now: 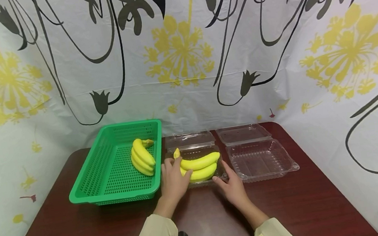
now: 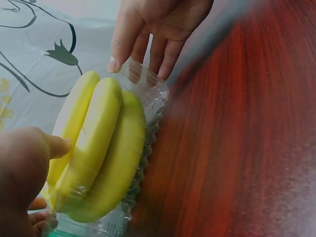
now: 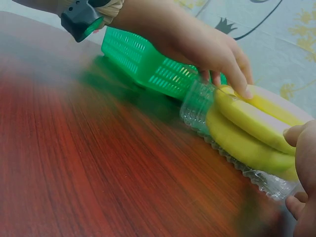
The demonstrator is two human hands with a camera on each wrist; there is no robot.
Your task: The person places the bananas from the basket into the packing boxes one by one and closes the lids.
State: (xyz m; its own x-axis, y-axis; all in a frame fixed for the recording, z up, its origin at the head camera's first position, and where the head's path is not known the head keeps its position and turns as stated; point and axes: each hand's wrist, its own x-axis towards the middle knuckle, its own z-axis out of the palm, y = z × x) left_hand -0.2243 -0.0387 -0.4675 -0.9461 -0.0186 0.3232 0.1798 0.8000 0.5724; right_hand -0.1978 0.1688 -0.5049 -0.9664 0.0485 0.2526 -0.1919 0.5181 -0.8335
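Observation:
A bunch of yellow bananas (image 1: 199,167) lies in the open clear plastic clamshell container (image 1: 193,185) at the middle of the table. My left hand (image 1: 174,178) grips the bunch at its left end, the thumb (image 2: 59,146) pressed along a banana. Its other fingers are partly hidden behind the fruit. At the container's right end, my right hand (image 1: 231,185) holds the plastic side, thumb near the banana tips and fingers outside the wall. The right wrist view shows the bananas (image 3: 252,128) sitting slightly above the container's ridged edge.
A green plastic basket (image 1: 86,172) stands at the left with another bunch of bananas (image 1: 142,158) inside. To the right lies a second open clear container (image 1: 262,160). A patterned cloth (image 1: 187,106) hangs behind the dark red table (image 1: 207,217).

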